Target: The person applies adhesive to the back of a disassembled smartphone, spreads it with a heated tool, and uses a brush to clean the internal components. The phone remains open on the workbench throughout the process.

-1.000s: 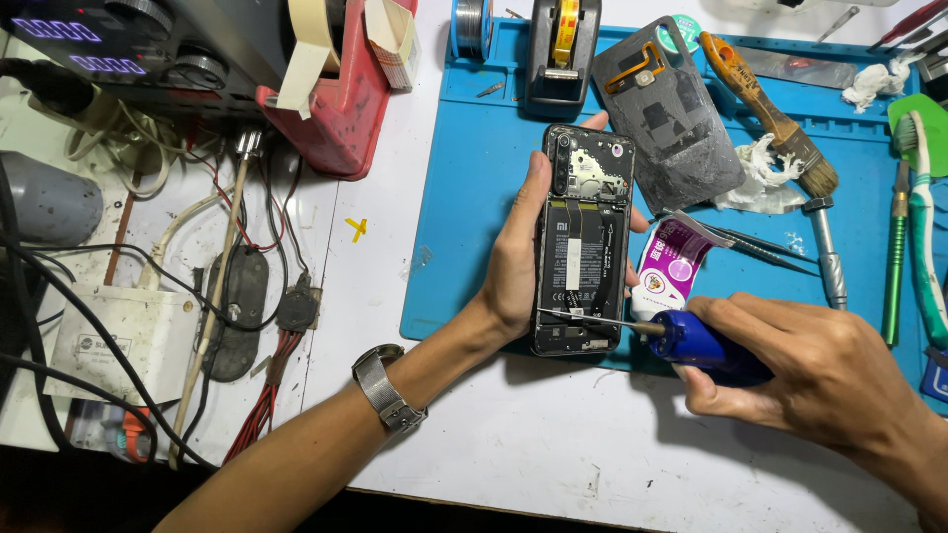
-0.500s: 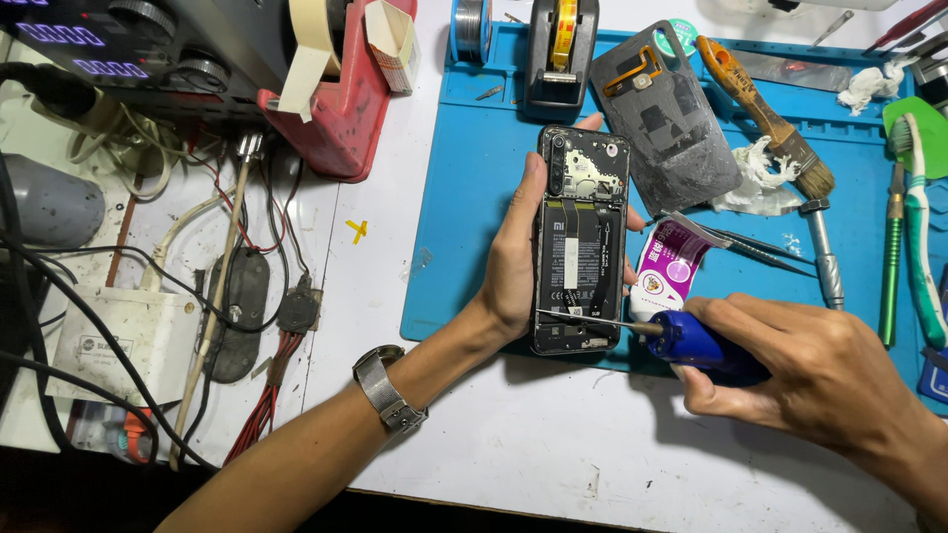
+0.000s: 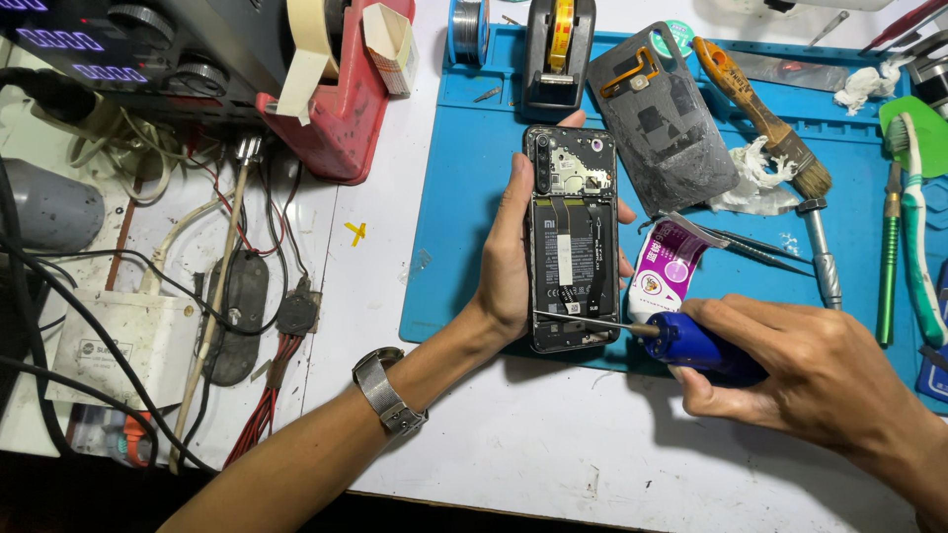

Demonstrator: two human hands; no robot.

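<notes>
— Mat [image 3: 474,296], blue, is lying across the white bench [image 3: 553,464]; what is sitting on it?

— The opened smartphone [image 3: 575,237], back cover off, battery and boards showing inside its frame. The left hand [image 3: 513,262] is wrapping around its left edge, fingers curling behind and gripping it.

— And the other hand?

— The right hand [image 3: 805,380] is closing its fingers on a blue-handled screwdriver [image 3: 691,341], the thin shaft reaching the phone's lower end.

— Anything holding something?

— The black dispenser [image 3: 558,54] is carrying a yellow tape roll [image 3: 560,22]. The removed back cover [image 3: 662,118] is lying just beside the phone.
</notes>
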